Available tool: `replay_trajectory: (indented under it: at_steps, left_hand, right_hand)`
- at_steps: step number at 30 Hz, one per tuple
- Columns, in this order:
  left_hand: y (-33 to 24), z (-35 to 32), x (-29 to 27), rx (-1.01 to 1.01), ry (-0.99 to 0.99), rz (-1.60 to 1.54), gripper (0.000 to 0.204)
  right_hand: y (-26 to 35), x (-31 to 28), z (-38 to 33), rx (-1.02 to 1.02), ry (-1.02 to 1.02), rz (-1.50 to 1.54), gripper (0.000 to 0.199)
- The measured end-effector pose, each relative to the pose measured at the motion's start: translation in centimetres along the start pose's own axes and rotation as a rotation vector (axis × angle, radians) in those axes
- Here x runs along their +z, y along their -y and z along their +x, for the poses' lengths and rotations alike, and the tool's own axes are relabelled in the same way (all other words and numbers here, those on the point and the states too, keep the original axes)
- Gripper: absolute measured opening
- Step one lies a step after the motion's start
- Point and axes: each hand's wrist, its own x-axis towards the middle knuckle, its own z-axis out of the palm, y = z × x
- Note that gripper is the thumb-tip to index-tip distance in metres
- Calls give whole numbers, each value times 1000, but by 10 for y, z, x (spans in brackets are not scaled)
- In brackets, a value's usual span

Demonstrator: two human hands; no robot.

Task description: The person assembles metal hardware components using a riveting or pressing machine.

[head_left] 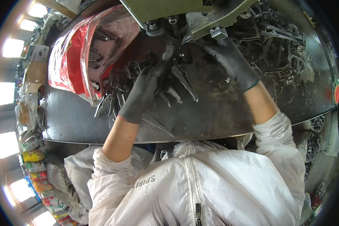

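Note:
My left hand [145,86], in a dark glove, is closed on a flat grey metal piece [168,51] that points up toward the machine [165,11]. My right hand [235,64], also gloved, reaches to the machine's angled arm [209,24], beside a small shiny metal block [219,33]. Its fingers are drawn together there, and what they hold, if anything, is hidden. Several curved metal handles [185,81] lie on the dark metal table [211,113], around and under my left hand.
At the left a red and clear plastic bag [69,58] lies with its mouth toward me, metal parts inside. A tangled heap of metal handles [278,49] covers the table's far right. The table's front edge [229,136] runs close to my body. Stacked bags [35,156] stand beyond the left side.

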Motion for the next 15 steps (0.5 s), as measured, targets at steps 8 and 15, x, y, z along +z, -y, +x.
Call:
replay_trajectory:
  at_steps: [8, 15]
  left_hand:
    - [-34, 23, 23, -109, 123, -180, 34]
    - [-26, 32, 19, -82, 133, -85, 35]
  right_hand:
    - [-2, 57, 1, -86, 58, 860, 32]
    - [-7, 60, 9, -155, 79, 749, 31]
